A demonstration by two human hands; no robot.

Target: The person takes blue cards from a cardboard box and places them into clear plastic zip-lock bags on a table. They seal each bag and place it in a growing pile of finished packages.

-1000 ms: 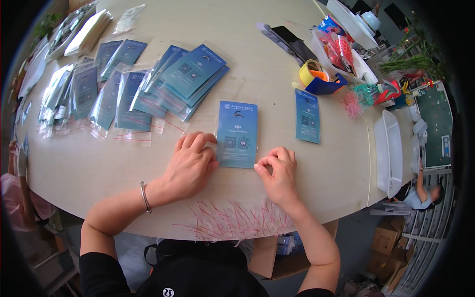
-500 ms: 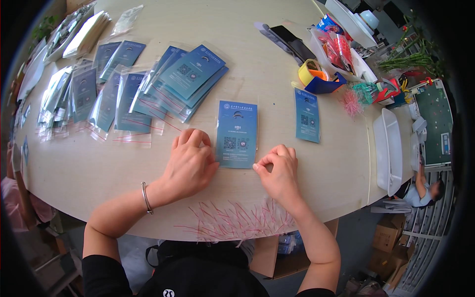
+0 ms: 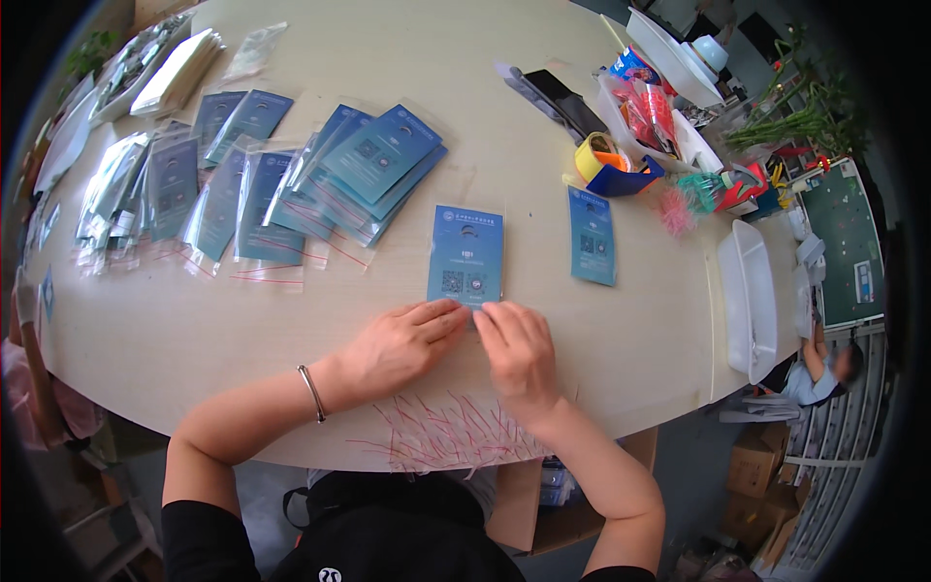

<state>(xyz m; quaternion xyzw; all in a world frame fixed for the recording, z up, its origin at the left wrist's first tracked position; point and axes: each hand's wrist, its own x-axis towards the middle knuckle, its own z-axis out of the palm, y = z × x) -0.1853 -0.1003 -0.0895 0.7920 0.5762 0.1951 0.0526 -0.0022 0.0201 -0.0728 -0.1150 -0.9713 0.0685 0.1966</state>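
Note:
A blue printed card (image 3: 467,238) in a clear plastic bag lies upright to me in the middle of the table. My left hand (image 3: 412,339) is at its lower edge, fingers pressed together over the bottom of the card. From the other side my right hand (image 3: 517,354) closes on the same edge, its fingertips almost touching the left ones. Both hands cover the card's lowest strip, so the exact grip is partly hidden. A single blue card (image 3: 592,238) lies to the right. Overlapping bagged blue cards (image 3: 383,155) lie at the upper left.
Thin clear strips with red lines (image 3: 456,432) are heaped at the near edge. At right stand a yellow tape roll (image 3: 599,155) in a blue dispenser, a dark phone (image 3: 567,102) and a white tray (image 3: 747,301). A person (image 3: 819,373) is at far right.
Both hands have come together from the card's lower corners to the middle of its bottom edge, now covering it. The view has shifted slightly.

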